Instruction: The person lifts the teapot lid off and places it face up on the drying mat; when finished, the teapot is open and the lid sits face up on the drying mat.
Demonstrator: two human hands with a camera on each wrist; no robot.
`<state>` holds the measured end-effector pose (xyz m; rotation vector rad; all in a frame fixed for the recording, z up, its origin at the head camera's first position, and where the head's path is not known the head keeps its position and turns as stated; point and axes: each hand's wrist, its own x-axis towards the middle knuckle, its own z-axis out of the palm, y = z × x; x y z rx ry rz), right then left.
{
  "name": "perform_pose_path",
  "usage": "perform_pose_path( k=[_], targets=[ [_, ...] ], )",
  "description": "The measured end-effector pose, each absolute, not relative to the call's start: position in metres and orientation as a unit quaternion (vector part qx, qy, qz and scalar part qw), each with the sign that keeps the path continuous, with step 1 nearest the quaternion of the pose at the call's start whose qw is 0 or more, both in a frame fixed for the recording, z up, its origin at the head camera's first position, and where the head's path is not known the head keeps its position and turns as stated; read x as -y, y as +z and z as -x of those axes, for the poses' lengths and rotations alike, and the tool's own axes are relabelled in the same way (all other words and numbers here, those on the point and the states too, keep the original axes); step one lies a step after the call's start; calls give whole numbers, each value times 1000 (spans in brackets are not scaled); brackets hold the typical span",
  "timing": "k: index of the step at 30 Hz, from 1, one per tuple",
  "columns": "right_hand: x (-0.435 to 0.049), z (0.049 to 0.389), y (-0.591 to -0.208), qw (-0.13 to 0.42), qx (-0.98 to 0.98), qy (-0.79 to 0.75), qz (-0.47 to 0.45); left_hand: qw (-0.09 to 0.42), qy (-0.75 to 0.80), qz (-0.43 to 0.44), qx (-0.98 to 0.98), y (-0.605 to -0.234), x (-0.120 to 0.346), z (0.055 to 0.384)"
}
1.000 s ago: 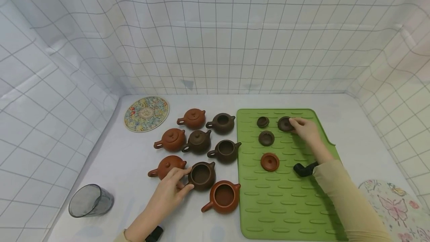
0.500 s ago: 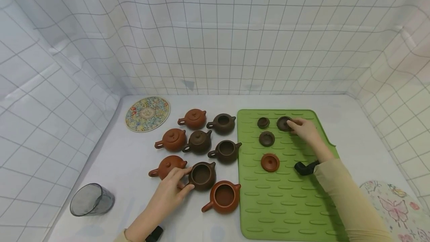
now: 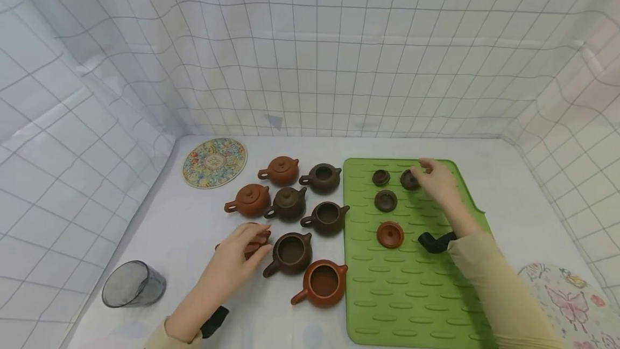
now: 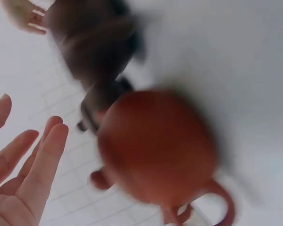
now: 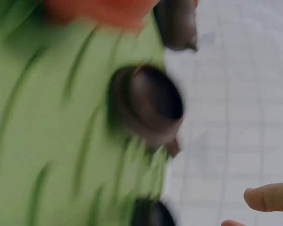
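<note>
My left hand [image 3: 227,263] is off the table with its fingers straight and nothing in them. It partly covers a reddish lidded teapot [image 4: 155,146], which looms blurred beside the fingers in the left wrist view. Just right of it stands a dark brown lidless teapot [image 3: 292,252], its handle now visible, with a reddish lidless teapot [image 3: 323,284] below. Over the green mat [image 3: 387,295], my right hand [image 3: 438,182] is raised with relaxed fingers apart from a dark lid [image 3: 408,180]. Two more dark lids [image 3: 385,201] and a reddish lid [image 3: 390,235] lie nearby.
Several more teapots stand between the hands, including two dark lidless ones [image 3: 327,218] and a dark lidded one [image 3: 288,203]. A patterned round mat [image 3: 215,162] lies at the back left, a grey glass [image 3: 147,287] at the front left. A butterfly-print round mat [image 3: 571,306] sits front right.
My left hand has let go of the dark lidless teapot and moved left over the reddish teapot. My right hand has released the dark lid and drawn slightly back from it.
</note>
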<state>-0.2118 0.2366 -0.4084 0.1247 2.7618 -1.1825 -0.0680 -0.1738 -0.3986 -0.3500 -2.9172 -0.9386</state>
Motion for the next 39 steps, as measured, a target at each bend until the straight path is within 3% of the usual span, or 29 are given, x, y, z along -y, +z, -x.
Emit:
perform_pose_path(
  k=[10,20,28,39],
  targets=[
    [-157,209,-384,65,-886,-451,81,51,-323,145,934,-361,175,121],
    [-78,215,-383,107,-866,-456,172,-56,-302,100,947,-367,177,164],
    [-34,213,-392,146,-869,-420,217,-141,-295,92,941,-382,180,174],
    [-7,209,-402,118,-897,-338,260,-160,-234,115,952,-394,178,175]
  ],
)
